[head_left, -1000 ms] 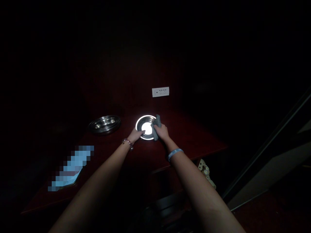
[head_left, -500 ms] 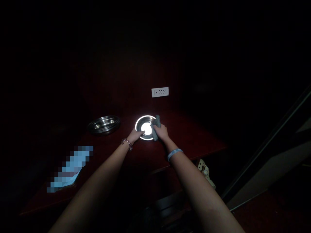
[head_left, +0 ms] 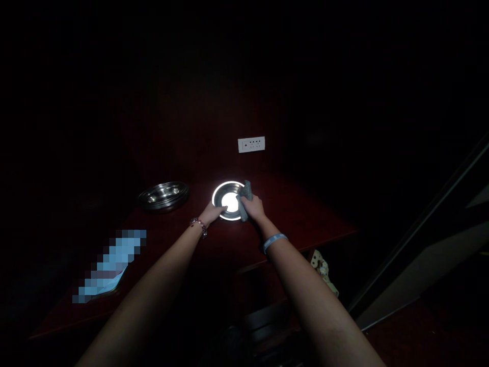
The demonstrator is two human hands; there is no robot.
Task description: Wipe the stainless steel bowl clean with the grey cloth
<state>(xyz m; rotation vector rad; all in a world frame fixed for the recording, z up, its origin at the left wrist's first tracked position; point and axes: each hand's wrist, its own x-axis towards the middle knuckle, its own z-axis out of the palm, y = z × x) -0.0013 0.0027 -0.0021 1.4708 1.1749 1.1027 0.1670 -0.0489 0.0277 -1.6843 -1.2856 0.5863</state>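
Note:
A shiny steel bowl (head_left: 218,192), with bright glare on its bottom and rim, is held over the dark red table. My left hand (head_left: 211,213) grips its near left rim, thumb inside the bowl and the other fingers hidden beneath. At the right rim, my right hand (head_left: 253,207) is closed on a grey-green cloth (head_left: 246,191), which is folded over the bowl's edge. Whether the bowl's base touches the table is hidden. To the left sits a stack of steel bowls (head_left: 164,197), apart from both hands.
A blurred-out, light blue flat item (head_left: 114,265) lies on the table's left part. The dark red table (head_left: 305,219) reaches back to a wall with a white socket panel (head_left: 251,144). Below its right edge shows a pale patterned item (head_left: 323,270). Surroundings are very dark.
Almost nothing differs. Both hands keep their hold on the bowl and the cloth, and the view has shifted only very slightly.

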